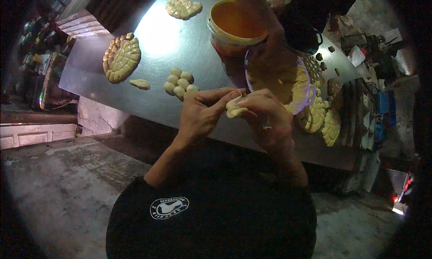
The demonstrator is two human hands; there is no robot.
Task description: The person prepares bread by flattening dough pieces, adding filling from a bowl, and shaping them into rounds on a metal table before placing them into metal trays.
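Note:
In front of my chest, over the near edge of the metal table (148, 104), both hands pinch a small piece of pale dough (235, 109). My left hand (200, 111) has its thumb and fingertips closed at the dough's upper left. My right hand (268, 117) is closed around its right side, hiding part of it. Just beyond my left hand sits a cluster of several round dough balls (180, 82). Past my right hand stands a lilac-rimmed basin (309, 95) with a yellowish filling (279, 77).
A bucket (225, 44) with an orange inside stands behind the basin; another person's arm (258, 11) reaches beside it. Patterned dough rounds lie at the left (121, 60), the back (183, 8) and the right (316, 117). A small dough piece (140, 83) lies alone. Stacked trays (357, 115) edge the right.

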